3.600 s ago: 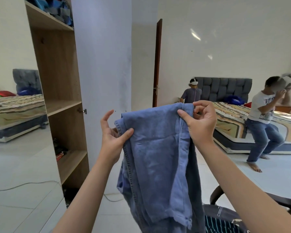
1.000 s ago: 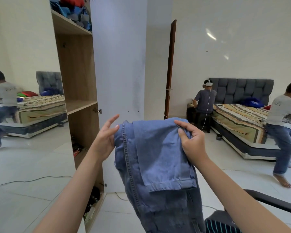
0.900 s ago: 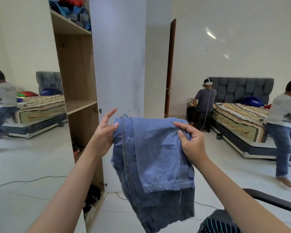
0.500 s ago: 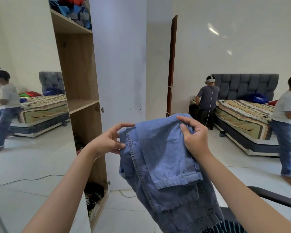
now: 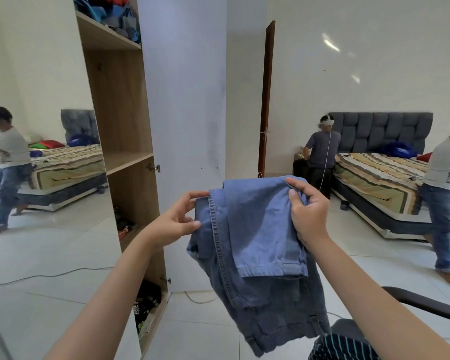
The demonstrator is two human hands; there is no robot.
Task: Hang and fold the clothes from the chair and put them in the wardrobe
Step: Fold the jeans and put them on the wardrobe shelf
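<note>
While we hold the folded jeans (image 5: pixel 255 229) up before the wardrobe (image 5: pixel 120 126), left hand (image 5: pixel 174 222) pinching its seam edge, right hand (image 5: pixel 307 211) clutching top corner.

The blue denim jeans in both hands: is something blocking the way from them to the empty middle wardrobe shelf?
Nothing visible does. The blue denim jeans hang between the left hand and right hand; the wooden middle shelf lies open beside the white wardrobe door.
</note>
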